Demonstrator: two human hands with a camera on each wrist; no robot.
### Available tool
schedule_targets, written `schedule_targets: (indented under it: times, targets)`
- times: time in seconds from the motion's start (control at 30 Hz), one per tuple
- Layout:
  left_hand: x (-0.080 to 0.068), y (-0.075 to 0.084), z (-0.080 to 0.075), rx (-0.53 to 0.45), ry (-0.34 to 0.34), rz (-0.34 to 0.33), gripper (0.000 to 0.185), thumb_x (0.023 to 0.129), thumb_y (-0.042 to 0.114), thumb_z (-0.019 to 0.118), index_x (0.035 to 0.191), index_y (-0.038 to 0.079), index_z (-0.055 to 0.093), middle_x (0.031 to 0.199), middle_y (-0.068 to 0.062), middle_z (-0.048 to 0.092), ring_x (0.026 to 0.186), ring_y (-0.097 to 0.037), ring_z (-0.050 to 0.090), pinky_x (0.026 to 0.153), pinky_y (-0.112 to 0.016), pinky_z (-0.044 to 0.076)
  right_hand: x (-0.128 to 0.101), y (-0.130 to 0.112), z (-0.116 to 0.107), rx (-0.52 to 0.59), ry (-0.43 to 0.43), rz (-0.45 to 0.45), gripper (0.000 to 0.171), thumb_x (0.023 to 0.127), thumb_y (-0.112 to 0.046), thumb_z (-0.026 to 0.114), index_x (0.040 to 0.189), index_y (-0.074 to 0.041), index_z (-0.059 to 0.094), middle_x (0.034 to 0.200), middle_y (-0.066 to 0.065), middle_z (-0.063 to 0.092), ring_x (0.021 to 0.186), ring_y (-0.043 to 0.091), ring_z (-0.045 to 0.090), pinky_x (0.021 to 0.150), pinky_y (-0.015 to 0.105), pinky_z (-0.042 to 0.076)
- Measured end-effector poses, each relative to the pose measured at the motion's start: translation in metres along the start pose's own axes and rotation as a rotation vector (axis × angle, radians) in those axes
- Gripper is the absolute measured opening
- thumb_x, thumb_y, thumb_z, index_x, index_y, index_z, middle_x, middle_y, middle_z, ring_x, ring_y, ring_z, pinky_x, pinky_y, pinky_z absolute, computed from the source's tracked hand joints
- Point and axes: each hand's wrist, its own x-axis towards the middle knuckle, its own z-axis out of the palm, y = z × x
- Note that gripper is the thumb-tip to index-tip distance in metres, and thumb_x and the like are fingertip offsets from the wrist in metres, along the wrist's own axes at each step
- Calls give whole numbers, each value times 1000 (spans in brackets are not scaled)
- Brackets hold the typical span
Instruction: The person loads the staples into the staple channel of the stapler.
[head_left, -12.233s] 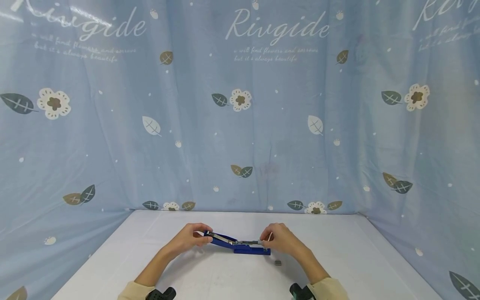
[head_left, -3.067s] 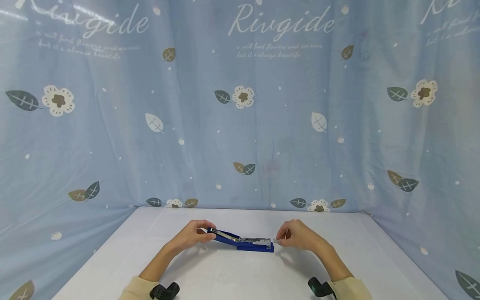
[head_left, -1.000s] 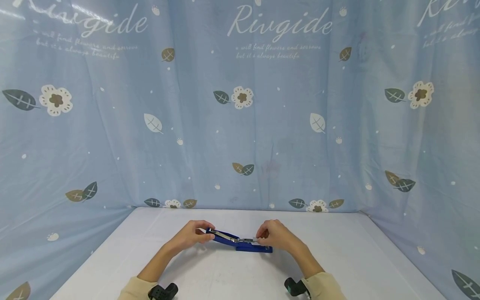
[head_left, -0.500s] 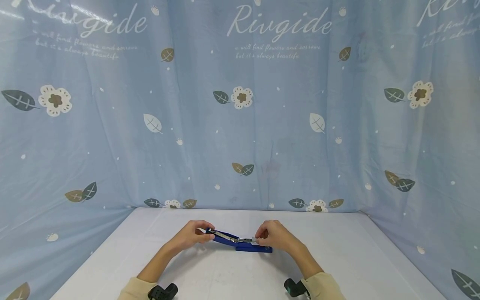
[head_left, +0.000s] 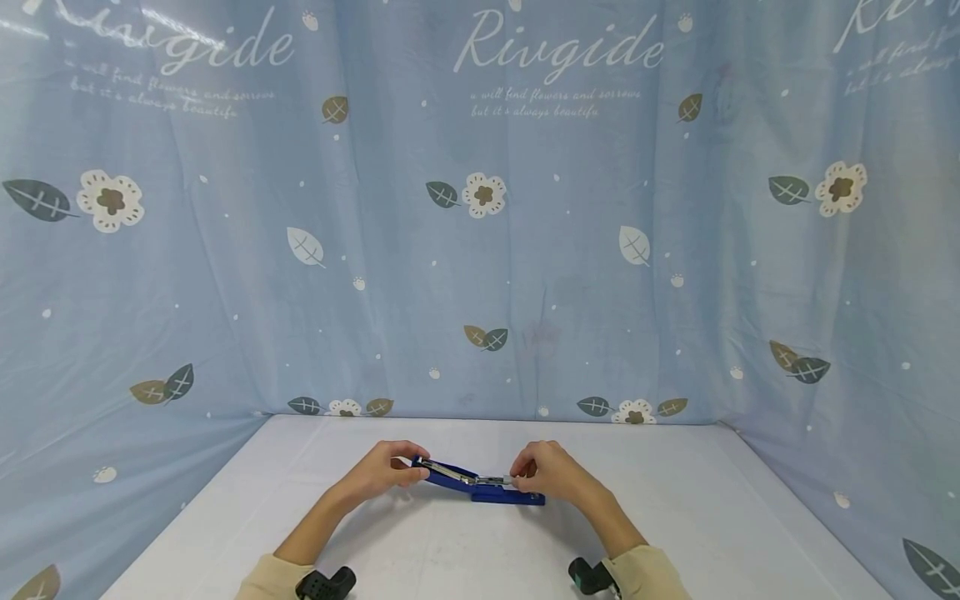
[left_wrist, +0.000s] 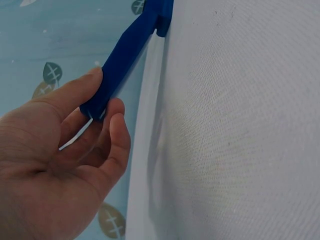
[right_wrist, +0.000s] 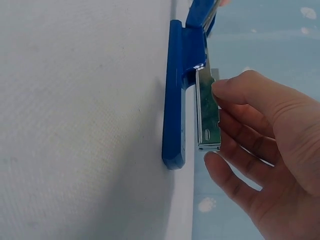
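Head view has the blue curtain [head_left: 225, 275] behind a white worktop [head_left: 712, 508], and mid-worktop sits a blue stapler [head_left: 480, 486] swung open. Looks like the reloading step: the left hand [head_left: 382, 472] pinches the raised top arm's tip and holds it up, while the right hand [head_left: 547, 472] curls its fingers around the metal staple channel [right_wrist: 207, 110] (right at its front end). I'd guess the next move needs the channel kept straight over the base [right_wrist: 175, 95].

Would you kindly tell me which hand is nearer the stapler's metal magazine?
Right. The right hand has its fingers at the metal magazine; the left hand pinches the raised blue cover's end.
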Motion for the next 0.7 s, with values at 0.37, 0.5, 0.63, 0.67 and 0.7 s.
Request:
schedule_targets:
  times: [0.37,0.5,0.63,0.67,0.7]
  targets:
    - [0,-2,0,0,-2,0,38,90,22,72,120,1,65,112,-16,66,84,-22,66,70,-32,57,-1,0,1,11,-12,-12,7,86,-16,75,91,-11,76,84,-6,67,72,2,57,65,17,51]
    - [0,-2,0,-3,-1,3,37,90,22,72,120,2,65,113,-16,66,84,-21,66,70,-30,57,0,0,1,17,-19,-12,8,86,-15,75,92,-10,76,84,-5,68,72,2,58,65,17,51]
    - [0,-1,0,-6,0,7,35,90,22,72,119,3,65,113,-16,65,84,-22,66,70,-31,57,0,0,-1,19,-30,-10,9,86,-15,75,93,-11,76,85,-7,68,73,1,58,67,17,52]
    - [0,-1,0,-7,-1,8,35,90,22,72,119,3,65,113,-16,65,84,-22,66,70,-31,57,0,1,-1,18,-33,-10,10,86,-16,75,94,-11,77,85,-7,68,73,1,58,67,16,52]
    - [0,-1,0,-9,-2,9,35,90,22,72,119,3,65,113,-16,65,84,-22,66,69,-30,57,0,1,-2,16,-36,-14,10,86,-15,75,94,-11,77,85,-7,68,73,1,58,67,17,52]
